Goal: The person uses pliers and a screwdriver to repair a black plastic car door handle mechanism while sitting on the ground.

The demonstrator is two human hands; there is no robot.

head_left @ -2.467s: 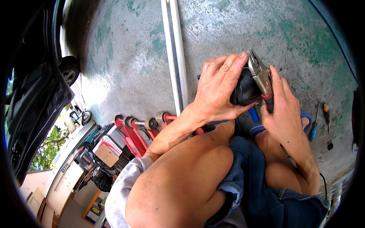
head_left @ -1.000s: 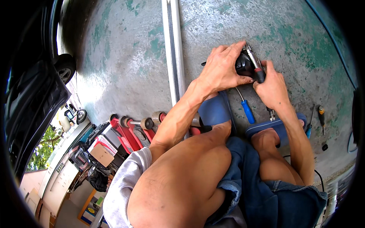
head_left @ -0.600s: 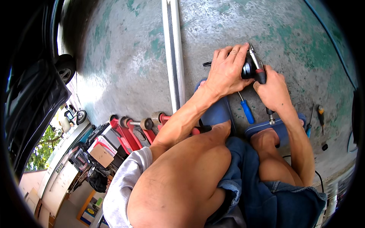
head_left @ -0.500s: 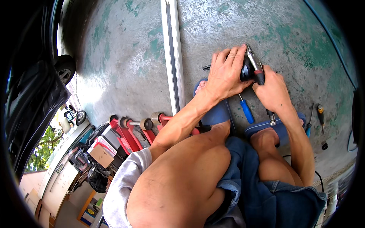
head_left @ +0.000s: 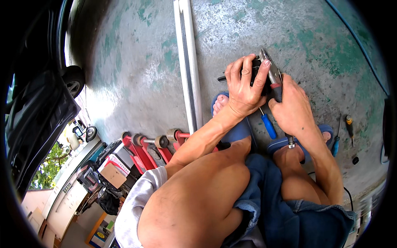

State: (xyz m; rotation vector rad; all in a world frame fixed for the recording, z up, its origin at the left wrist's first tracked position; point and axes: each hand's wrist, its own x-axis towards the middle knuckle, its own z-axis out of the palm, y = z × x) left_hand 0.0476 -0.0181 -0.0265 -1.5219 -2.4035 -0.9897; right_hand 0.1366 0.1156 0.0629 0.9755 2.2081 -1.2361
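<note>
Pliers (head_left: 273, 76) with silver jaws and a red-and-black grip are wrapped in my right hand (head_left: 291, 105). A black-handled piece with a metal end (head_left: 291, 143) sticks out below that hand; I cannot tell whether it belongs to the pliers. My left hand (head_left: 244, 87) is closed round a black part (head_left: 255, 65), mostly hidden by fingers. The left fingertips touch the side of the pliers, which lie against the black part. A blue-handled screwdriver (head_left: 269, 126) lies on the floor between my feet, its tip near my left hand.
Along the worn concrete floor runs a long metal rail (head_left: 188, 62). Red jack-like equipment (head_left: 144, 151) stands left of my legs. Two more screwdrivers, one blue-handled (head_left: 336, 144) and one yellow-and-black (head_left: 350, 126), lie right of my foot. A hose (head_left: 359, 37) curves at upper right; a black car (head_left: 37, 91) stands left.
The pliers and black part have shifted slightly left and tilted, so the jaw tips show more clearly. My left fingers have spread a little lower round the part.
</note>
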